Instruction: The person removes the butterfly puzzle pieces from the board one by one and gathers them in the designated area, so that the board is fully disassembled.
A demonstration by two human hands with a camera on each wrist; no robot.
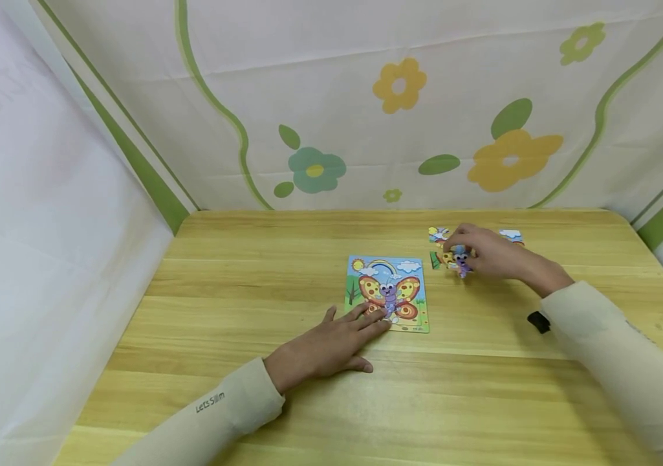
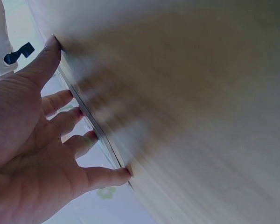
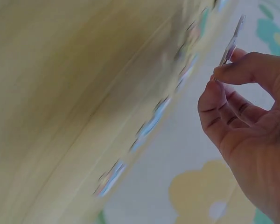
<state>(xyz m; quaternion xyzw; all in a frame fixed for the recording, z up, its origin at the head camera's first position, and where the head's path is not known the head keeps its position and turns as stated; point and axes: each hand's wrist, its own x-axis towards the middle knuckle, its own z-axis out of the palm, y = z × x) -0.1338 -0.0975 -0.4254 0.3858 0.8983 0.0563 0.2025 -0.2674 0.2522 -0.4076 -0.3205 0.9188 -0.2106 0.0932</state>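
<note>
A square puzzle board (image 1: 411,320) with a butterfly picture lies flat on the table. My left hand (image 1: 331,343) rests on its lower left part, fingers spread and straight; the left wrist view shows the palm side of this hand (image 2: 32,154). To the right of the board, my right hand (image 1: 494,255) pinches a puzzle piece (image 1: 462,264) with a purple butterfly face, above the table. Seen edge-on in the right wrist view, that piece (image 3: 231,44) stands tilted between thumb and fingers of the hand (image 3: 252,107). Other pieces partly hide beneath the right hand.
Loose puzzle pieces lie around the right hand, including a sun piece (image 1: 437,233), a green-edged piece (image 1: 436,260) and a cloud piece (image 1: 510,233). A small black object (image 1: 538,321) shows beside the right sleeve. A flower-printed cloth (image 1: 331,97) stands behind the wooden table (image 1: 238,291).
</note>
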